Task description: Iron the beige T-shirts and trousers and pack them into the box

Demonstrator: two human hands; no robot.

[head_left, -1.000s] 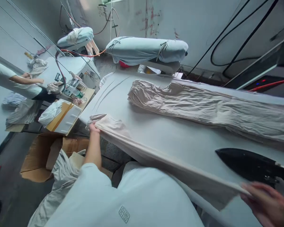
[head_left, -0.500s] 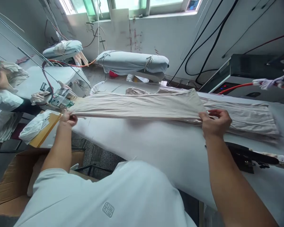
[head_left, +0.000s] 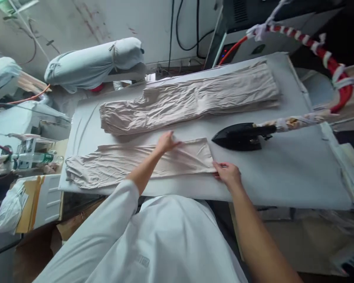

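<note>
A pair of creased beige trousers lies lengthwise along the near edge of the white ironing table. My left hand rests on its upper edge, fingers on the cloth. My right hand pinches the cloth at the right end, near the table's front edge. Beyond them lies a second, more wrinkled pair of beige trousers, touching neither hand. A black steam iron sits on the table to the right of my right hand, apart from the cloth.
A red-and-white wrapped hose runs from the iron's handle up to the right. A grey-blue padded bolster stands behind the table, with a machine unit at the back right. A white bag sits on a box at the lower left.
The near trousers have come down from being held up and now lie flat on the table. Both hands have moved closer to my body, and the view has swung round.
</note>
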